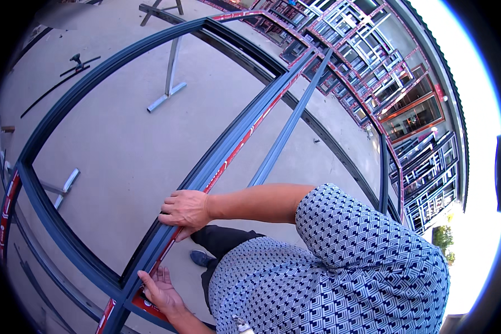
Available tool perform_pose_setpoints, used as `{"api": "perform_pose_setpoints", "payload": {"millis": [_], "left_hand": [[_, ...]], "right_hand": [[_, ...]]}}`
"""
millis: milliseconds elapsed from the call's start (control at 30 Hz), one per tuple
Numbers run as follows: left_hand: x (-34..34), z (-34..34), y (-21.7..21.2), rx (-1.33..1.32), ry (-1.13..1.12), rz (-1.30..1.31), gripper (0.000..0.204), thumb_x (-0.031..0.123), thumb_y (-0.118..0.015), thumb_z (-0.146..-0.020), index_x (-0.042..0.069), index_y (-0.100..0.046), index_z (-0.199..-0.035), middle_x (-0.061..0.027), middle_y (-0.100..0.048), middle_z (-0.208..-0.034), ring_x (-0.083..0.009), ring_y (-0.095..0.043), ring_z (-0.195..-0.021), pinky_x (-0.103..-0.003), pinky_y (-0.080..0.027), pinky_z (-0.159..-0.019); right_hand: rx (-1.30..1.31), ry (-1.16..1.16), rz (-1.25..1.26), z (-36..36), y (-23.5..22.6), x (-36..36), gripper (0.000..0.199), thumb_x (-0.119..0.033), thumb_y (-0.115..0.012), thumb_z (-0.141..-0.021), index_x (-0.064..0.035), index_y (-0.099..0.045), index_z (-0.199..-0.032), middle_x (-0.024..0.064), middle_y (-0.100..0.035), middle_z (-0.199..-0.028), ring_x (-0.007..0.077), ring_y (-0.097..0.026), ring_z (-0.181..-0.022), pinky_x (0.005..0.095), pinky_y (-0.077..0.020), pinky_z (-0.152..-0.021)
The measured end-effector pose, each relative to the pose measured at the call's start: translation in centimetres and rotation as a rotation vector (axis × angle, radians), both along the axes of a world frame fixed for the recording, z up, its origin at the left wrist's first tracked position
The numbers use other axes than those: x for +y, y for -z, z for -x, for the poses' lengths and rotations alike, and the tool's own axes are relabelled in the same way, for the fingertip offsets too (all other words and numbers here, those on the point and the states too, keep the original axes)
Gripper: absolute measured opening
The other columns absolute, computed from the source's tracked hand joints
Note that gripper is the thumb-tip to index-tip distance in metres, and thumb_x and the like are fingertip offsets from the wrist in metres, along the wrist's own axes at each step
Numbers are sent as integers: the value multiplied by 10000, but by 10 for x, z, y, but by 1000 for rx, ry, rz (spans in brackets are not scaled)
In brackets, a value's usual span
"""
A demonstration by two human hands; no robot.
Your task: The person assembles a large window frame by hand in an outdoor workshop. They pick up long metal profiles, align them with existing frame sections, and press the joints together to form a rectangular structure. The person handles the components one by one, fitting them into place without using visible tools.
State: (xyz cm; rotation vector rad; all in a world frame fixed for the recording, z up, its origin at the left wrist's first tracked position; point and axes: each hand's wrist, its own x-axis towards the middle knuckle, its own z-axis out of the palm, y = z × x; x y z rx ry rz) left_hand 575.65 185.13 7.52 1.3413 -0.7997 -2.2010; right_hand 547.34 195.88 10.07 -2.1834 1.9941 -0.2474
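Observation:
A large dark grey metal window frame (75, 89) with red and white film along its sides lies raised above the floor. My right hand (187, 210) is closed over its long middle bar (222, 150), back of the hand up and thumb down the near side. Lower down, my left hand (162, 292) is beside the same bar close to a corner joint (121, 286). Its palm is turned up and its fingers are apart; I see nothing held in it. Whether its thumb touches the bar, I cannot tell.
Metal stands (167, 97) show beneath the frame. A loose grey bar (292, 125) runs alongside, right of the middle bar. A power drill (76, 58) is at far left near thin strips. Many frames (367, 47) lean along the right wall. My shoe (201, 258) is close to the bar.

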Motion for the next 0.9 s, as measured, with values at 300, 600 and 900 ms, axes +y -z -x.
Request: {"api": "perform_pose_setpoints", "payload": {"millis": [300, 600, 900], "left_hand": [[-1, -4, 4, -41, 43, 35, 618, 608, -665, -1031, 17, -701, -1208, -116, -733, -1073, -198, -677, -948, -366, -563, -929], [-15, -13, 7, -17, 186, 7, 664, 526, -528, -1128, -86, -680, -1336, -220, -730, -1300, -311, -662, -1210, -422, -458, -1123], [1, 22, -36, -165, 205, 206, 487, 382, -572, -1086, -64, -728, -1200, -247, -754, -1190, -354, -700, -1070, -468, -530, -979]], "right_hand": [[70, 35, -21, 60, 10, 44, 694, -766, -731, -884, -99, -572, -983, 101, -681, -952, 294, -709, -968, 426, -596, -837], [56, 22, 14, 63, 10, 38, 701, -748, -779, -835, -92, -591, -994, 90, -666, -954, 291, -699, -963, 426, -593, -810], [36, 20, 2, 63, 8, 36, 724, -758, -792, -826, -97, -591, -1041, 86, -670, -992, 281, -695, -1007, 415, -595, -853]]}}
